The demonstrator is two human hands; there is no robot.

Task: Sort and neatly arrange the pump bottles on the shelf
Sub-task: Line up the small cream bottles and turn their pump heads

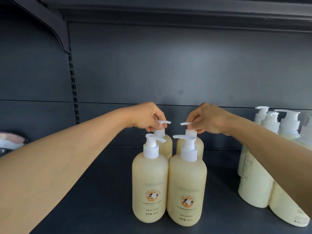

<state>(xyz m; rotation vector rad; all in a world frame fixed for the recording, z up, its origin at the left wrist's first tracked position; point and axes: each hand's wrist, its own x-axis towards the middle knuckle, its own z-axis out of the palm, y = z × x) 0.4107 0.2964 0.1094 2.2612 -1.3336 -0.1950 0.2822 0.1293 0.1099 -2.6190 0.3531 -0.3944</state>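
Four cream pump bottles were seen standing upright in a tight 2x2 block at the middle of the dark shelf [101,191]. The front left bottle [150,184] & front right bottle [186,191] were touching side by side, cow labels facing the camera, nozzles pointing right & left respectively. Directly behind them, the rear left bottle [166,146] & rear right bottle [194,146] were mostly hidden by the front pair.

The left hand [148,118] was reached in from the left w/ fingers curled down round the pump head of the rear left bottle, its nozzle sticking out to the right past the fingertips. The right hand [205,119] was reached in from the right, pinching the pump head of the rear right bottle, nozzle pointing left. The two hands were held apart, w/ a gap between the facing nozzle tips.

At the right side of the shelf, well apart from the block, a second group of paler bottles [255,179] was seen, partly covered by the right forearm, backs or sides turned to the camera; exact count couldn't be told. A pale wrapped item [10,141] was visible at the far left edge, too blurred to identify.
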